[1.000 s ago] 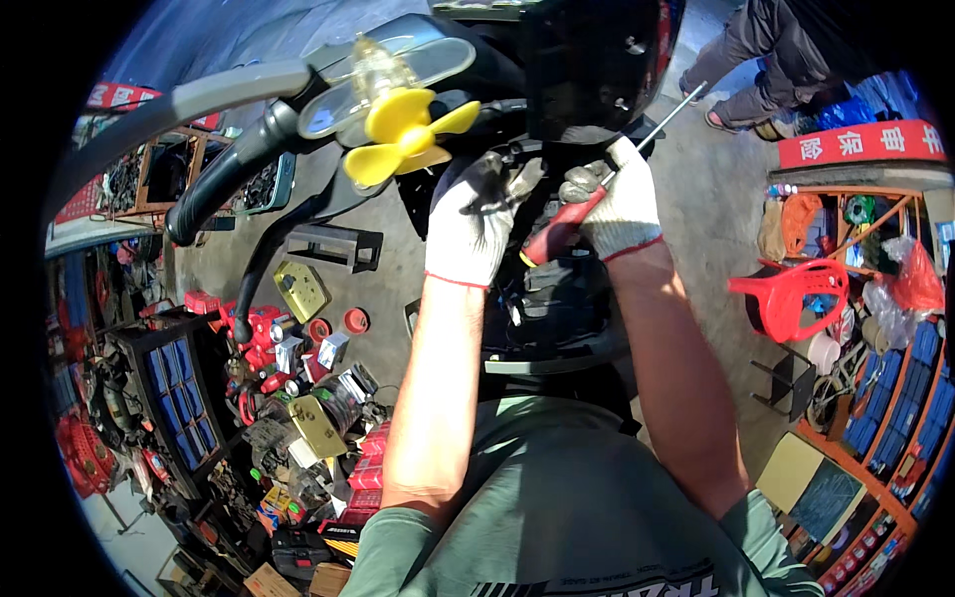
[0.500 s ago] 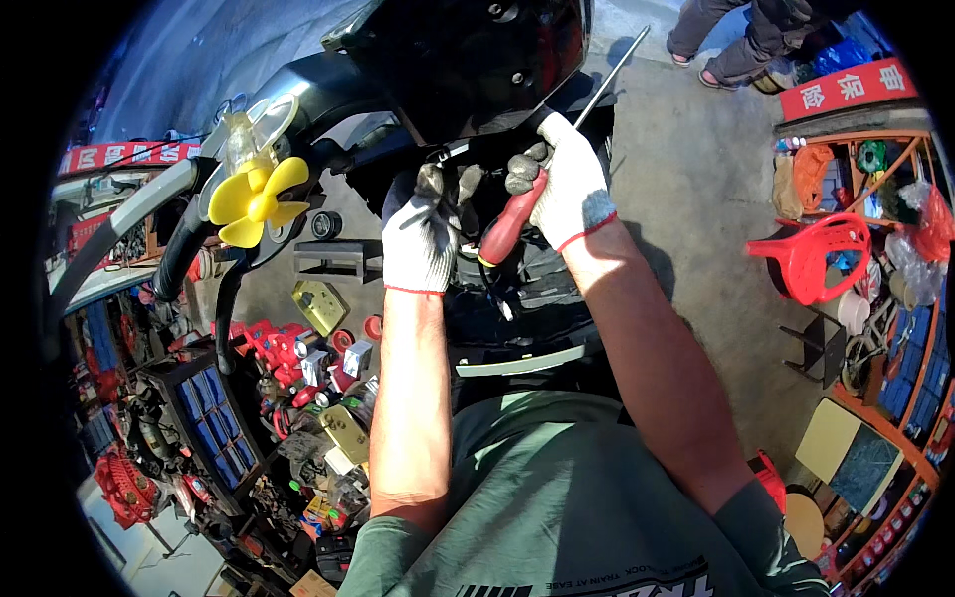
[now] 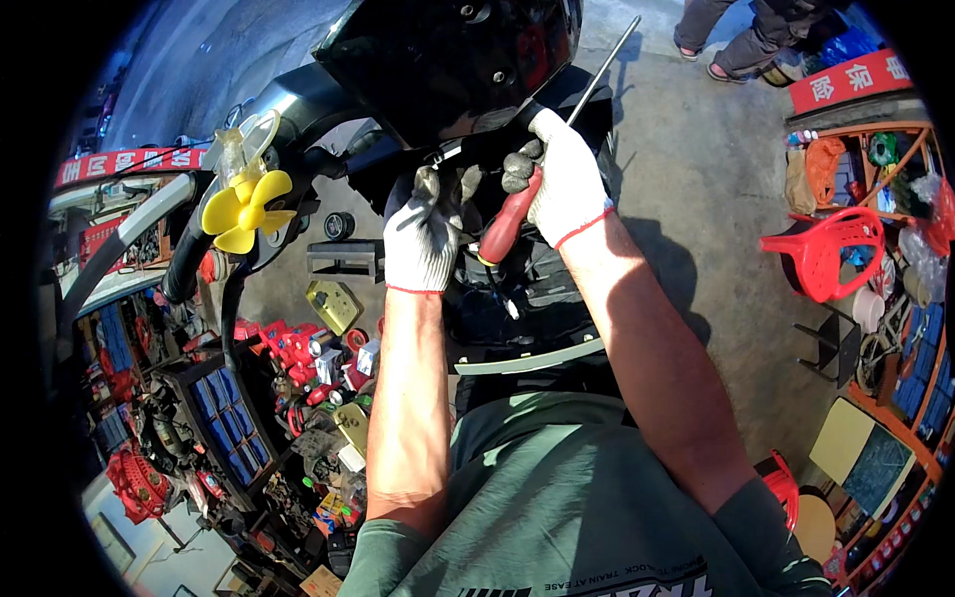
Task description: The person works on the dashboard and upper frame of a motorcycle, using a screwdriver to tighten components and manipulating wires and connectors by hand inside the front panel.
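Observation:
Both my hands wear white knit gloves with grey, worn fingertips and red cuffs. My right hand (image 3: 563,184) is wrapped round the red handle of a screwdriver (image 3: 509,227); its long metal shaft points away to the far right, past the hand. Close beside it, my left hand (image 3: 426,231) has its fingers curled together under the edge of a glossy black panel (image 3: 428,75). Whatever those fingers pinch is too dark and small to make out. Below the hands lies an open dark cavity of the vehicle with loose wires (image 3: 511,306) in it.
A handlebar with a black grip (image 3: 179,261) and a yellow toy propeller (image 3: 246,211) juts out at left. Cluttered parts and a rack of blue bins (image 3: 231,413) stand lower left. On the right are a red plastic chair (image 3: 826,254) and shelves. Another person's legs (image 3: 761,40) show far right.
The view has shifted slightly, with the black panel and propeller a little further left. The yellow propeller has turned. My hands keep nearly the same pose, the screwdriver still in the right one.

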The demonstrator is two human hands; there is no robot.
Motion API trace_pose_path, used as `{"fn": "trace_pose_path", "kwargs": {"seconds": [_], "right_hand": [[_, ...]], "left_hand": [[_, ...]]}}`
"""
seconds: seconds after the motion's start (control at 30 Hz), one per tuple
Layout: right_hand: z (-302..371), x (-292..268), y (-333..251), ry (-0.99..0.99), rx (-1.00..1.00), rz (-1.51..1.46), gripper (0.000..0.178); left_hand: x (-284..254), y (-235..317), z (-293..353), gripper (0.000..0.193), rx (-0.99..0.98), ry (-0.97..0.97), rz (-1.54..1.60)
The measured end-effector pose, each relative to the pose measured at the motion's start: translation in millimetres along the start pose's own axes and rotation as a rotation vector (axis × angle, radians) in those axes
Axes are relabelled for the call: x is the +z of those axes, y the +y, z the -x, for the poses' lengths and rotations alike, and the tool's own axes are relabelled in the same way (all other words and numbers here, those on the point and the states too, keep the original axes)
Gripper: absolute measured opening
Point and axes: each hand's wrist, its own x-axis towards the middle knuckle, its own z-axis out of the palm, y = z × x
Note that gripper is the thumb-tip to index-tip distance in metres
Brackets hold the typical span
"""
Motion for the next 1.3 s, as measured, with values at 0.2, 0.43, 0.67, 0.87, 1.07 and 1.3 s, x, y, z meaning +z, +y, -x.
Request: {"fn": "trace_pose_path", "kwargs": {"seconds": [0.2,0.43,0.67,0.87,1.07,1.3], "right_hand": [[5,11,3,0.091,0.006,0.03,0.032],[-7,1,4,0.045,0.075,-0.048,0.033],[-2,6,-4,-0.009,0.044,0.123,0.024],[1,7,-1,-0.021,0.006,0.168,0.024],[1,14,1,-0.042,-0.014,0.174,0.023],[-4,12,3,-0.014,0.036,0.082,0.023]], "left_hand": [[-9,1,0,0.021,0.004,0.032,-0.01],[14,-8,3,0.021,0.055,0.199,-0.047],[14,-11,-1,0.016,0.107,0.166,0.049],[16,-2,-4,0.021,0.07,0.16,0.176],[10,0,-11,0.025,0.089,0.159,0.161],[11,-4,-11,0.016,0.111,0.16,0.103]]}}
